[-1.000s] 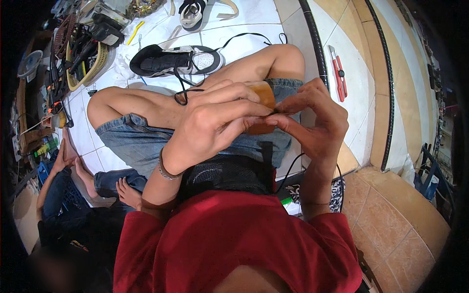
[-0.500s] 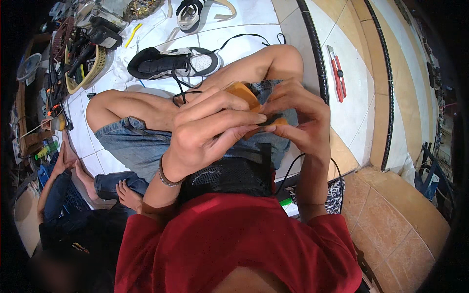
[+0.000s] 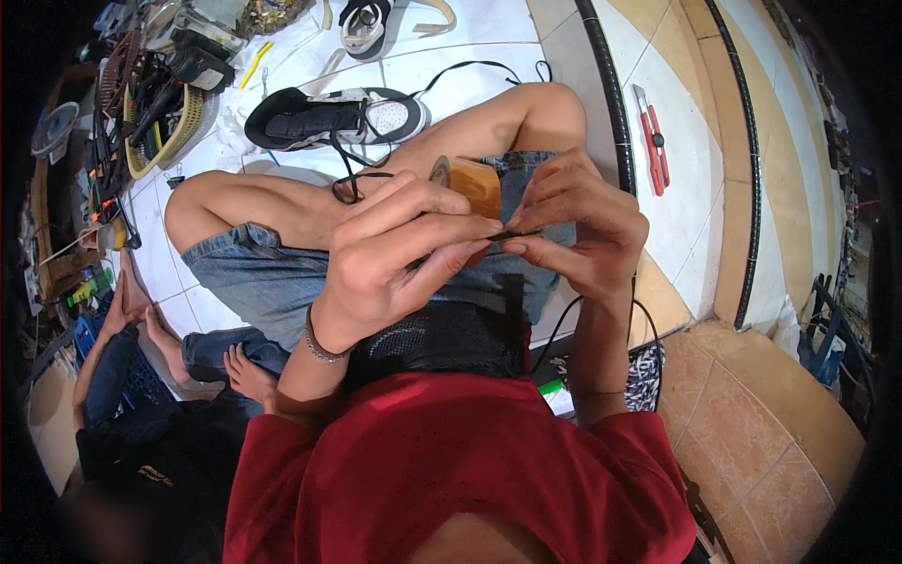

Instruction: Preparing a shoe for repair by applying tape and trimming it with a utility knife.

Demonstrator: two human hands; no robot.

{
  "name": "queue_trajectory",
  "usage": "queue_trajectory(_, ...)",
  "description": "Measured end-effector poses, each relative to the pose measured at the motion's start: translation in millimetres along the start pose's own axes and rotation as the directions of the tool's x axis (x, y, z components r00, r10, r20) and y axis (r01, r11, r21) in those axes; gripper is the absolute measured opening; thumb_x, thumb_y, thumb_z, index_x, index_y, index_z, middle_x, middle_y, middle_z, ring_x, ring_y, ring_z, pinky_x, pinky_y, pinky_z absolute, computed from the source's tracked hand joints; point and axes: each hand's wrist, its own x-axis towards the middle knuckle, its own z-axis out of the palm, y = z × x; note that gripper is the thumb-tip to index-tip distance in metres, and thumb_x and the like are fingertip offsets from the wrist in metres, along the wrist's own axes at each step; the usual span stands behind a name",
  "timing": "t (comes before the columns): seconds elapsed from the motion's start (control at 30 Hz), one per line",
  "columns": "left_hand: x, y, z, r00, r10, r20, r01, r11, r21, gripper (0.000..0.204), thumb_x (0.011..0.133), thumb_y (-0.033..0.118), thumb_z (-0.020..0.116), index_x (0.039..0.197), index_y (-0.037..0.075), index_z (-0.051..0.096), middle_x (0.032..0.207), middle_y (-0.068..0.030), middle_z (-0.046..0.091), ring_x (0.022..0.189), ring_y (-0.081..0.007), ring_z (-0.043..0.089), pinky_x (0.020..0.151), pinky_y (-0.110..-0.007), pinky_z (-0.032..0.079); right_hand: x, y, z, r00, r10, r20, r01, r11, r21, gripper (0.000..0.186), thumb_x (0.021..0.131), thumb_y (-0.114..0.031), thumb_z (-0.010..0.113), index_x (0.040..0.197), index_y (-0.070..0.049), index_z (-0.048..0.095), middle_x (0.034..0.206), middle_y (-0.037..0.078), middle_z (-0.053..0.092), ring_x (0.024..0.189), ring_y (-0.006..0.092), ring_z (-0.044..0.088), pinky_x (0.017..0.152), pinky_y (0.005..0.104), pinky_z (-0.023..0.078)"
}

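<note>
My left hand [image 3: 385, 263] is closed around an amber roll [image 3: 479, 193], apparently tape, with a grey end, and its fingertips pinch a thin dark strip [image 3: 507, 235]. My right hand [image 3: 587, 226] is closed in a pinch on that same strip, just right of the roll. Both hands are above my lap in denim shorts [image 3: 244, 273]. Beyond my legs a black-and-white sneaker [image 3: 385, 117] lies with long loose laces.
Behind are another sneaker [image 3: 362, 38] and a yellow tool [image 3: 254, 66]. At left sit a cluttered basket [image 3: 141, 164] and another person [image 3: 160, 442] with bare feet. At right a red box cutter [image 3: 653, 150] lies by a tiled step [image 3: 728, 188].
My hands have shifted slightly left since a second ago. The amber roll has turned, showing its grey end, and the dark strip shows more clearly between my fingertips.
</note>
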Motion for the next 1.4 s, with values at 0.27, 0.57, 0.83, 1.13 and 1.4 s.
queue_trajectory(0.27,-1.3,-1.4,3.9,0.999,-0.040,-0.029,0.039,0.998,-0.050,0.018,0.075,0.001,0.076,0.093,0.002,0.073,0.088,-0.0096,0.065,0.075,-0.0220,0.062,0.063,-0.030,0.048,0.6,-3.0,1.7,0.999,-0.035,-0.038,0.035,0.999,-0.006,0.019,0.066,-0.010,0.086,0.080,-0.005,0.075,0.080,0.004,0.070,0.079,0.0187,0.066,0.077,0.0335,0.049)
queue_trajectory(0.57,-2.5,1.4,10.5,0.979,-0.201,-0.016,0.195,0.966,-0.167,0.010,0.084,0.001,0.072,0.094,0.000,0.071,0.090,-0.0085,0.064,0.067,-0.0107,0.057,0.056,-0.025,0.044,-7.3,-17.8,2.2,0.986,0.163,-0.025,-0.162,0.986,0.036,0.010,0.074,0.002,0.077,0.080,0.003,0.070,0.076,0.009,0.067,0.077,0.0209,0.062,0.070,0.0318,0.046)
queue_trajectory(0.83,-5.9,-3.7,28.9,0.937,-0.349,-0.006,0.345,0.929,-0.136,0.009,0.089,0.003,0.067,0.098,0.001,0.068,0.083,-0.0055,0.065,0.062,-0.0110,0.056,0.055,-0.024,0.044,-13.1,-16.6,8.7,0.952,0.265,-0.154,-0.282,0.954,-0.103,0.011,0.079,-0.006,0.078,0.082,-0.001,0.068,0.082,0.008,0.067,0.077,0.0178,0.065,0.069,0.0286,0.049)
queue_trajectory(1.13,-1.1,-4.0,31.6,0.971,-0.237,-0.014,0.235,0.969,-0.079,0.015,0.088,0.000,0.066,0.103,0.001,0.067,0.088,-0.0104,0.067,0.075,-0.0185,0.065,0.063,-0.028,0.051,-16.9,-18.2,8.8,0.941,0.280,-0.191,-0.316,0.930,-0.191,0.012,0.078,-0.007,0.079,0.083,0.000,0.070,0.087,0.008,0.055,0.080,0.0172,0.059,0.069,0.0268,0.047)
queue_trajectory(1.4,1.1,-2.1,28.5,0.990,-0.129,-0.048,0.125,0.989,-0.075,0.017,0.081,-0.003,0.072,0.097,-0.001,0.067,0.088,-0.0115,0.067,0.079,-0.0248,0.066,0.068,-0.033,0.052,-12.5,-25.4,4.9,0.958,0.220,-0.184,-0.261,0.937,-0.234,0.016,0.077,-0.010,0.081,0.086,-0.001,0.072,0.087,0.008,0.056,0.080,0.0176,0.060,0.069,0.0274,0.048)
